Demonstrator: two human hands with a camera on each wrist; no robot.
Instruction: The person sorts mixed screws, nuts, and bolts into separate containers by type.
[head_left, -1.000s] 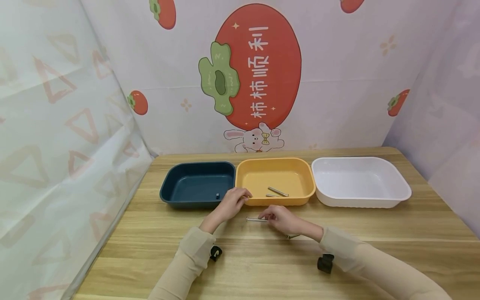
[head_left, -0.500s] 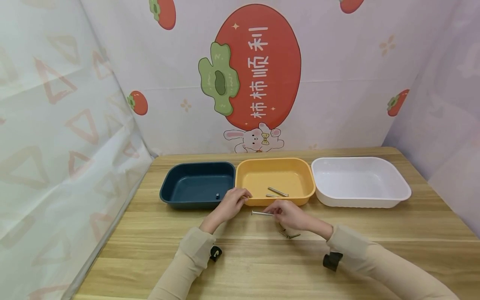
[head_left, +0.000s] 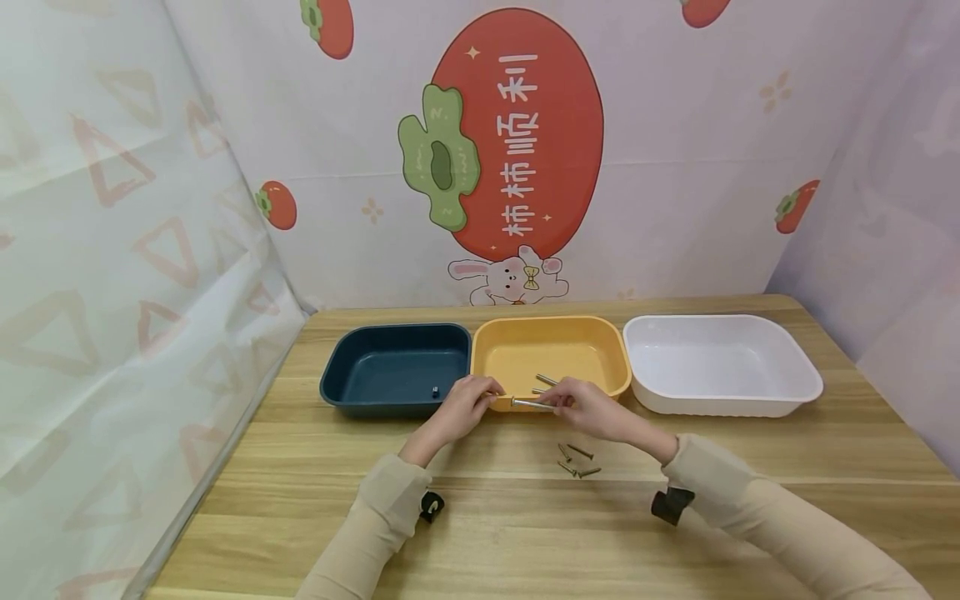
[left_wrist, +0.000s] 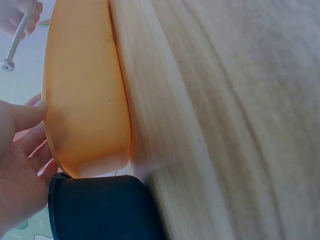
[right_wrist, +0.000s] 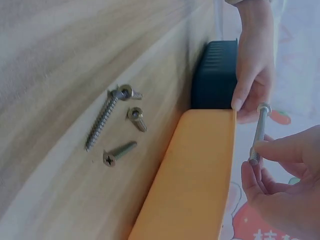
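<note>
My left hand [head_left: 467, 404] grips the front rim of the yellow tray [head_left: 517, 354] near its left corner. In the left wrist view, the thumb lies on the tray's outer wall and the fingers curl over the rim. My right hand [head_left: 592, 410] pinches a long silver bolt [head_left: 528, 404] by its threaded end, at the height of the tray's front rim. The bolt's round head [right_wrist: 264, 108] points toward the left hand. Inside the yellow tray lie two similar bolts [head_left: 547, 380], partly hidden behind the right hand. Several cross-head screws [right_wrist: 102, 122] lie on the wooden table below the right hand.
Left of the yellow tray stands a dark blue tray [head_left: 405, 367] with a small metal piece [head_left: 435, 392] inside. A white tray [head_left: 720, 367] adjoins on the right. A printed cloth [head_left: 645, 225] hangs behind the wooden table [head_left: 510, 533].
The right hand has lifted the bolt from low over the table up and forward to the yellow tray's front rim, uncovering the screws. The left hand stays in place.
</note>
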